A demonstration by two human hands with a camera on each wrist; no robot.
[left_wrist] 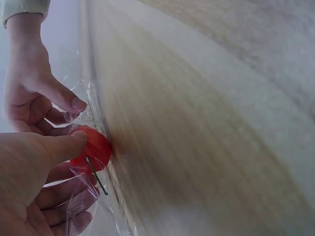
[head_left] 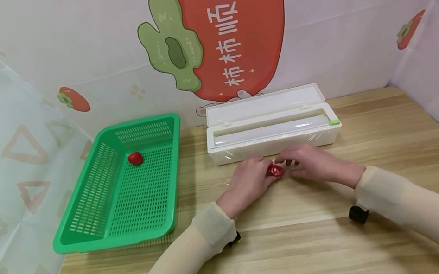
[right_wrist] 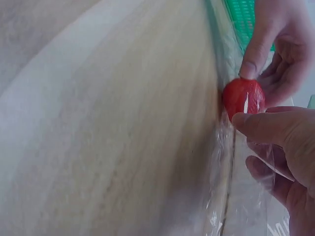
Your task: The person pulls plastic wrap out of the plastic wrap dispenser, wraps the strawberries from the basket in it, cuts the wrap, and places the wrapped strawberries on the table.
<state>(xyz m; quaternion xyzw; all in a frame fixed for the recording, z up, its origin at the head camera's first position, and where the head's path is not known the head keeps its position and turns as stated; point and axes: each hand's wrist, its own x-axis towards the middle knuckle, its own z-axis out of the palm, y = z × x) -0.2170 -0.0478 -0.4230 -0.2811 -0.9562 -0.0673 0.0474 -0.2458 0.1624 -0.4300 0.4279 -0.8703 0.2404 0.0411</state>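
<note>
A red cherry-like fruit with a thin green stem (left_wrist: 91, 148) lies in clear plastic wrap (right_wrist: 221, 196), close over the wooden table. My left hand (head_left: 250, 177) grips the wrapped fruit, its thumb on top and fingers curled beneath. From the right, my right hand (head_left: 316, 165) pinches the loose wrap beside the fruit, thumb tip right at the fruit's edge in the right wrist view. Some film lies across the fingers of both hands. Just behind them stands a white wrap dispenser (head_left: 275, 145) with its lid raised and a roll of film inside.
To the left is a green plastic basket (head_left: 176, 161) holding another red fruit (head_left: 135, 158). The dispenser has a bright green piece (head_left: 334, 122) at its right end. Printed cloth walls (head_left: 341, 45) close off the back and sides of the wooden table (head_left: 295, 257).
</note>
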